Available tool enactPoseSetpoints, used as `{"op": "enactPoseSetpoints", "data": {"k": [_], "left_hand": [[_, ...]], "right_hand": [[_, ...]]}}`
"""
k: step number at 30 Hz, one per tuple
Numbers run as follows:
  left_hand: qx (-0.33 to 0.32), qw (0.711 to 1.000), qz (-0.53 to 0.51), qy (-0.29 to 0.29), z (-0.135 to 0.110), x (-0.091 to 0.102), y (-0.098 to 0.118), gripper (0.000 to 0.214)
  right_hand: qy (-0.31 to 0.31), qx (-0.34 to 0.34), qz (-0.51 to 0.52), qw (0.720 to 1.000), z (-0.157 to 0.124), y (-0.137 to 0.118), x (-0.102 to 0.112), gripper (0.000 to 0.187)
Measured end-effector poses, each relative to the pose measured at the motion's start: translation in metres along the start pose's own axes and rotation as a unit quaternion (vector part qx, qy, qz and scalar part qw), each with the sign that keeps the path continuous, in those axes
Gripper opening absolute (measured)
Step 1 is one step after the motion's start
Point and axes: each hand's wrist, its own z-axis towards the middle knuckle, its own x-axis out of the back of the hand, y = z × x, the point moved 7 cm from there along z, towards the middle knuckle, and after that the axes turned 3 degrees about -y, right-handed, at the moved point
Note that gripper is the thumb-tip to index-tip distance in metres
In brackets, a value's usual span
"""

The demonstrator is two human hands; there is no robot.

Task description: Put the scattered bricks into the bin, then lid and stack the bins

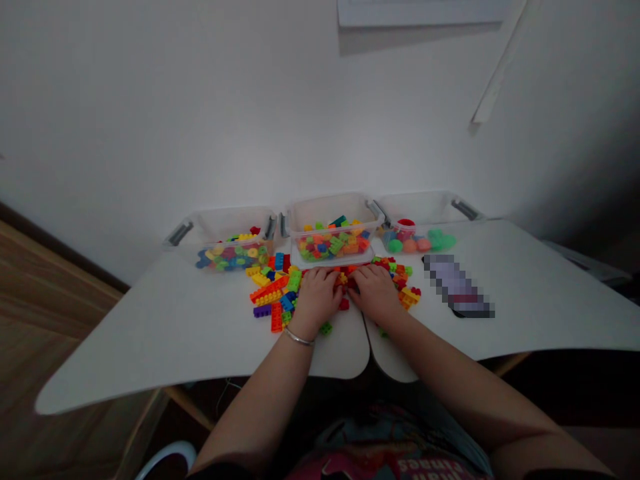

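My left hand (320,293), with a silver bangle at the wrist, is closed over the middle of a pile of plastic toy bricks (270,293). Between its fingertips and those of my right hand shows a small orange-yellow toy brick (342,278). My right hand (375,290) is closed too, its fingers curled at a red toy brick (353,283). Both hands nearly meet, and they hide part of what they grip. Loose bricks in orange, yellow, blue, green and purple spread on either side.
Behind the pile, a clear middle bin (333,230) holds more bricks. A left bin (235,223) contains small colourful pieces; a right bin (425,210) has green and orange shapes and a red-topped jar. A phone (457,287) lies right on the white table (195,333), whose front edge has a notch.
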Motion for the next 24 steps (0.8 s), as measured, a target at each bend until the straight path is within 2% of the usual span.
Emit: {"op": "enactPoseSetpoints", "data": {"k": [9, 15, 24], "left_hand": [[-0.001, 1.000, 0.000, -0.005, 0.0008, 0.0008, 0.0003, 0.034], [0.002, 1.000, -0.004, -0.009, 0.0012, 0.0008, 0.0014, 0.032], [-0.002, 1.000, 0.001, -0.006, 0.0009, -0.0010, 0.0009, 0.034]], "right_hand": [[0.009, -0.029, -0.015, 0.999, -0.0006, 0.0009, 0.0010, 0.016], [-0.012, -0.020, -0.008, 1.000, 0.0003, -0.0002, 0.0001, 0.011], [-0.026, -0.021, 0.009, 0.999, -0.0003, 0.0022, -0.0035, 0.016]]}}
